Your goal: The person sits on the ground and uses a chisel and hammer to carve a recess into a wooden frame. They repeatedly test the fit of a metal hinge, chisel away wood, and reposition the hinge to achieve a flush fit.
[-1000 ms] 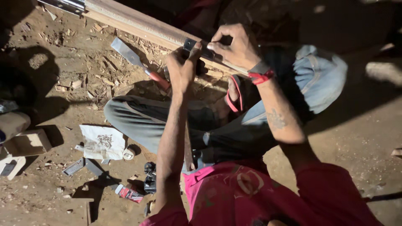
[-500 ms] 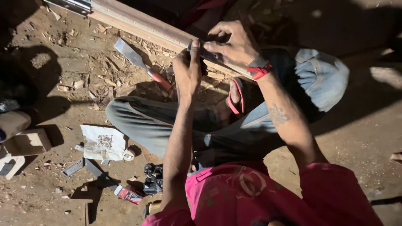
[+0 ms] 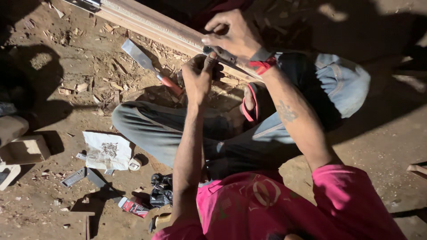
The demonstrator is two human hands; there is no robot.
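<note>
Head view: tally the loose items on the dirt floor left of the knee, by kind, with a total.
Chisel with red handle: 1
White paper sheet holding small nails: 1
Roll of tape: 1
Red and white packet: 1
Black crumpled bag: 1
Total: 5

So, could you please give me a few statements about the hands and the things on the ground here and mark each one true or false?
1. The right hand rests on the wooden plank. True.
2. The chisel is held in the left hand. False: it lies on the ground among wood chips, beside that hand.
3. The chisel has a red handle. True.
4. A white sheet of paper lies on the plank. False: it lies on the dirt ground, near the person's knee.
5. The right wrist is bare. False: it wears a red band.
</note>
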